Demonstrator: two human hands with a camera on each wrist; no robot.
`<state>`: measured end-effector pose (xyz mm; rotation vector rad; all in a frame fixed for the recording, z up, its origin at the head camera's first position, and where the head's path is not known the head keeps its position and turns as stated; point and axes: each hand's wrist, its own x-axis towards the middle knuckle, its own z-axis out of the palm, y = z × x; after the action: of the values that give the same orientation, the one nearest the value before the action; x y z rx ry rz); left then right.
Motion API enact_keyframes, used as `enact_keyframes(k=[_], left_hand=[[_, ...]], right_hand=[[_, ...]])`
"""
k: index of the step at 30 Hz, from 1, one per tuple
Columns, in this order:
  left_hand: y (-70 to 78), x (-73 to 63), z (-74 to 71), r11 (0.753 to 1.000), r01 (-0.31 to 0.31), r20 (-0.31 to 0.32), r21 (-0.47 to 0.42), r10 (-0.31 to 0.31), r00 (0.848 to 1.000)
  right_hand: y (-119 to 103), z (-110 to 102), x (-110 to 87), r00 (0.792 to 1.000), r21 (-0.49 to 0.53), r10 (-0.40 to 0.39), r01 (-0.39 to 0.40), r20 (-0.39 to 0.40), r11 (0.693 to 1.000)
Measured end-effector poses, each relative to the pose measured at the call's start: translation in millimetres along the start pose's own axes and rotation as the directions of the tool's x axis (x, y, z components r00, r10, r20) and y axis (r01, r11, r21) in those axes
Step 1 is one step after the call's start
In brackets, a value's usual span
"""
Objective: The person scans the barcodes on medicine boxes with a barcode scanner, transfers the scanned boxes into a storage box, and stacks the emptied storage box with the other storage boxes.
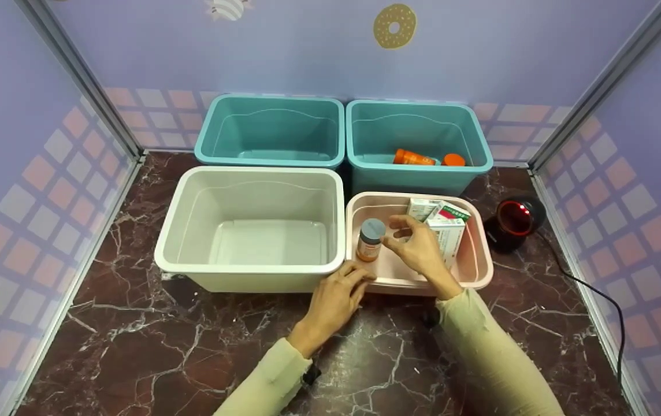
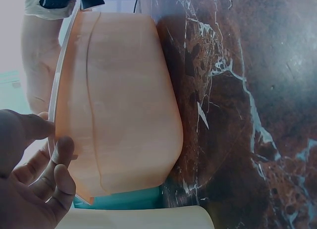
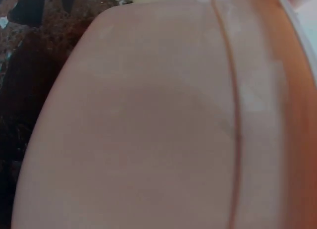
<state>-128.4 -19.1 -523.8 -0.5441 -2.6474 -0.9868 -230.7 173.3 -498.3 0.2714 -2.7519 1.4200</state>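
A pink plastic bin (image 1: 484, 254) stands at the front right. Its near left rim is pinched between the thumb and fingers of my left hand (image 1: 335, 297), as the left wrist view confirms with the hand (image 2: 42, 164) at the bin's edge. Inside the bin, a small bottle (image 1: 369, 245) with a grey lid and orange-brown body stands upright on the left. My right hand (image 1: 420, 248) reaches over the near rim, its thumb and forefinger parted, fingertips right beside the bottle's lid. Behind that hand lean several medicine boxes (image 1: 449, 231). The right wrist view shows only the bin's outer wall (image 3: 138, 115).
A larger cream bin (image 1: 249, 269) adjoins on the left. Two teal bins stand behind: the left one (image 1: 270, 163), and the right one (image 1: 411, 180) with orange-capped tubes (image 1: 414, 158) inside. A black device (image 1: 515, 222) glowing red sits at right, its cable (image 1: 590, 286) trailing forward.
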Motion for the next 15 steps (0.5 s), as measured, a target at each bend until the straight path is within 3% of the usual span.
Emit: enact_keyframes(k=[15], left_hand=[[-0.8,-0.3,0.2,1.000,0.003,0.002,-0.025,-0.003,1.000]], right_hand=[[1.4,11.7,7.5,0.998,-0.137,0.014,-0.006,0.061,0.990]])
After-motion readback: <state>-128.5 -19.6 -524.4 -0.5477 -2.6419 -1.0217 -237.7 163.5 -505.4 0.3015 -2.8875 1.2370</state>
